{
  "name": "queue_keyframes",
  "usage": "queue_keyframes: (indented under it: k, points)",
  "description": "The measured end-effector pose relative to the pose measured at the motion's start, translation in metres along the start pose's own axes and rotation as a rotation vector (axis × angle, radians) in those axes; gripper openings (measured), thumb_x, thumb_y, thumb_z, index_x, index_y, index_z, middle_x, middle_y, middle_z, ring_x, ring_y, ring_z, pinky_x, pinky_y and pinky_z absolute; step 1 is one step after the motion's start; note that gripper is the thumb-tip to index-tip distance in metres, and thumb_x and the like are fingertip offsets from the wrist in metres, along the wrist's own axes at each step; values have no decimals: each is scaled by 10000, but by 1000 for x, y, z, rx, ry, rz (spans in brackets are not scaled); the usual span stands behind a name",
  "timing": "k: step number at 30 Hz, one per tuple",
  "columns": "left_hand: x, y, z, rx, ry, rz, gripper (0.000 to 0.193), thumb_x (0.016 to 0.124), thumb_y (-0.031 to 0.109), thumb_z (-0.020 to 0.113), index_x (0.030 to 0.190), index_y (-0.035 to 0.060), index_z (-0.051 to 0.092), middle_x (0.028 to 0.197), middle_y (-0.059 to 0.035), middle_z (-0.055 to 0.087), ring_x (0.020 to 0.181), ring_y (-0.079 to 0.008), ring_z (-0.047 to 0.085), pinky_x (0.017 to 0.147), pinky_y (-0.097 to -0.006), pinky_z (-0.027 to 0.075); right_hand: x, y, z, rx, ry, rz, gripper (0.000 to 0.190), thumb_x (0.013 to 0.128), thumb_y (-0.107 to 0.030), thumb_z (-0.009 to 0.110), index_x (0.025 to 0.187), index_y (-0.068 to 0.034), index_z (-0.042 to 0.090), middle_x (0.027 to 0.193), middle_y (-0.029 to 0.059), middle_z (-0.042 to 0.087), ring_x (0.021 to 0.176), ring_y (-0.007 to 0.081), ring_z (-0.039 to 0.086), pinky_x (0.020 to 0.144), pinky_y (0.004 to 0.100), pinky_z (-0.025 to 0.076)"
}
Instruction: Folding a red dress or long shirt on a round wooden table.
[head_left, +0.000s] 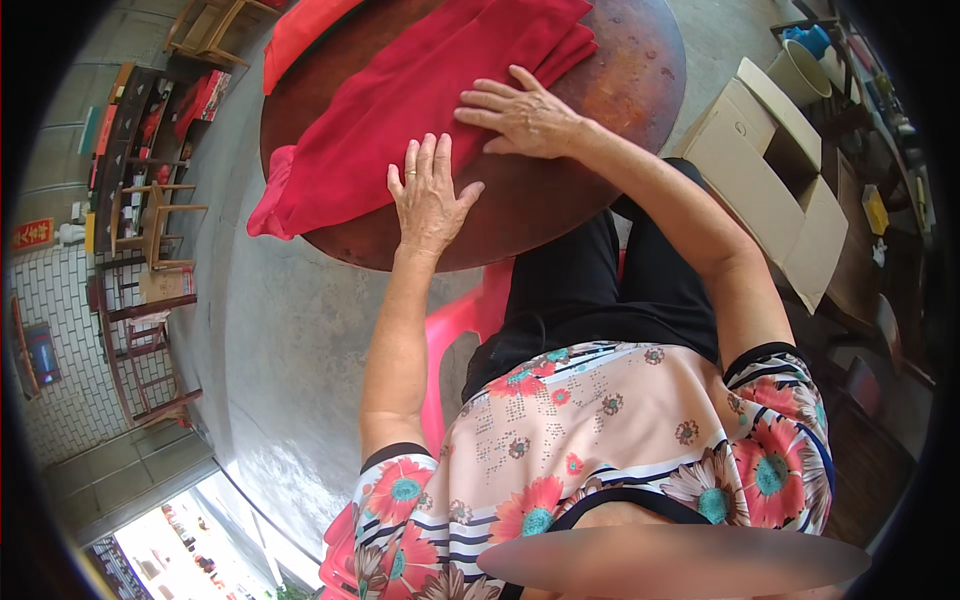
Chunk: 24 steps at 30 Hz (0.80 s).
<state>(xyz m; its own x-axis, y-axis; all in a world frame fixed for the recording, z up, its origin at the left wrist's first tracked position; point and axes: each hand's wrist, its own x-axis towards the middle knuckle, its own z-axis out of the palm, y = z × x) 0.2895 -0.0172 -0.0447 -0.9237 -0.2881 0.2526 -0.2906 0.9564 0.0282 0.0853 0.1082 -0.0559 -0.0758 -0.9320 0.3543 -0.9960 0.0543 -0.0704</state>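
A red cloth garment (390, 112), folded lengthwise, lies at a slant across a round brown wooden table (630, 82). Its lighter, gathered end (274, 195) hangs over the table's left edge. My left hand (431, 195) rests palm down on the garment's near edge, fingers apart and a ring on one finger. Over the garment's right side my right hand (521, 116) is spread flat, fingers pointing left. Neither hand grips the cloth. The garment's far end is cut off by the top of the view.
An orange-red cloth (300, 37) lies at the table's far left edge. I sit on a red plastic chair (442, 337). To the right stands an open cardboard box (739, 172) beside a cream bucket (799, 75). Wooden chairs (157, 225) and a loaded shelf (135, 127) line the left.
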Motion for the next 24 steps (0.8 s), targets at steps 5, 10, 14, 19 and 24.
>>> queue_keyframes:
  k: [5,10,14,19,24]
  points:
    - [5,-16,15,10,38,6,659,847,287,698,1432,102,459,1474,-110,474,1410,-288,384,1117,-579,275,-18,78,-14,-218,-50,152,627,895,-310,621,1488,-240,428,1553,15,407,1471,212,310,1166,571,205]
    - [2,-20,6,-37,75,11,625,798,170,706,1389,136,507,1440,-79,502,1394,-278,409,1082,-608,312,-24,114,-25,-316,-80,138,672,847,-110,589,1484,-255,432,1564,-9,390,1478,187,298,1162,552,229]
    - [1,-23,-6,138,31,-231,655,797,145,752,1401,206,507,1441,-72,493,1392,-325,402,1044,-671,320,-21,131,-33,-347,-56,103,731,799,35,543,1465,-252,447,1556,-18,393,1461,186,325,1158,530,254]
    - [-2,-33,-12,92,-21,-244,658,813,137,767,1402,281,510,1448,-69,503,1375,-333,434,1049,-665,331,-24,132,-26,-292,74,175,603,805,30,562,1356,-216,549,1461,-11,489,1382,201,426,1122,466,311]
    - [-13,-37,-25,71,-39,-161,636,808,129,750,1389,265,531,1419,-78,546,1340,-324,478,1051,-608,352,-51,107,-36,-287,54,232,497,870,-66,562,1344,-218,561,1451,-35,511,1384,184,426,1106,482,319]
